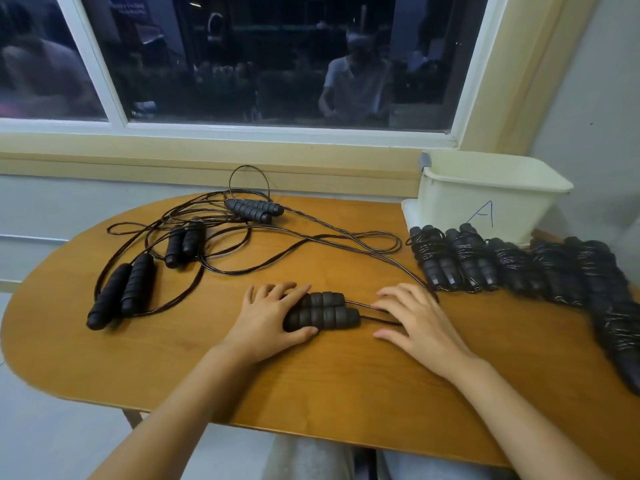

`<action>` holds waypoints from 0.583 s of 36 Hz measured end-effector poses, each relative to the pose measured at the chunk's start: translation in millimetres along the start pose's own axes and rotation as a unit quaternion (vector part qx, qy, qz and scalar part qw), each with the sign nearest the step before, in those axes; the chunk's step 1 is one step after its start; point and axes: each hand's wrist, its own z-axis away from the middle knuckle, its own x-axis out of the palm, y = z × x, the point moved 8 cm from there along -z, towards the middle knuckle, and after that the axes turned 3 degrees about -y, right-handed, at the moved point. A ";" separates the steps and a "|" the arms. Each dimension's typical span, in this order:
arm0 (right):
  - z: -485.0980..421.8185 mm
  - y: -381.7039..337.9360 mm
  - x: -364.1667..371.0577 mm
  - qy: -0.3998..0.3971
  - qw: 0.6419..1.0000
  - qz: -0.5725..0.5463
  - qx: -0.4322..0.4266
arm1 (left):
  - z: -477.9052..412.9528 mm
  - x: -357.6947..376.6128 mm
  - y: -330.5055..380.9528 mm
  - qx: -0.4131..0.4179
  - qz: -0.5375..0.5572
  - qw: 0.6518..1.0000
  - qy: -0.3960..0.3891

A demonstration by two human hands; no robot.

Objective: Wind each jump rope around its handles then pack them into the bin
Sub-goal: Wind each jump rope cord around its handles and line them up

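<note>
A pair of black foam jump-rope handles (325, 310) lies side by side in the middle of the wooden table (311, 382). My left hand (268, 318) grips their left end, fingers over the top and thumb underneath. My right hand (412, 318) lies just right of the handles, fingers spread over the thin rope (367, 308) that leaves them. That rope trails away toward the back. A cream bin (485, 199) marked "A" stands at the back right.
Three more unwound handle pairs (121, 294) (183, 242) (254, 209) lie on the left and back among tangled rope loops (311, 237). Several wound ropes (512, 265) lie in a row along the right side in front of the bin. A window sill runs behind the table.
</note>
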 end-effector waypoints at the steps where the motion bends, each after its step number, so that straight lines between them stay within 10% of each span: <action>1: -3.2 -6.8 1.2 -0.003 1.000 -0.008 -0.005 | 1.3 1.2 -2.4 0.002 0.024 1.000 0.003; 21: -25.6 -28.7 22.7 -0.027 0.996 -0.076 0.036 | 9.9 4.5 -11.5 0.082 0.086 0.992 -0.046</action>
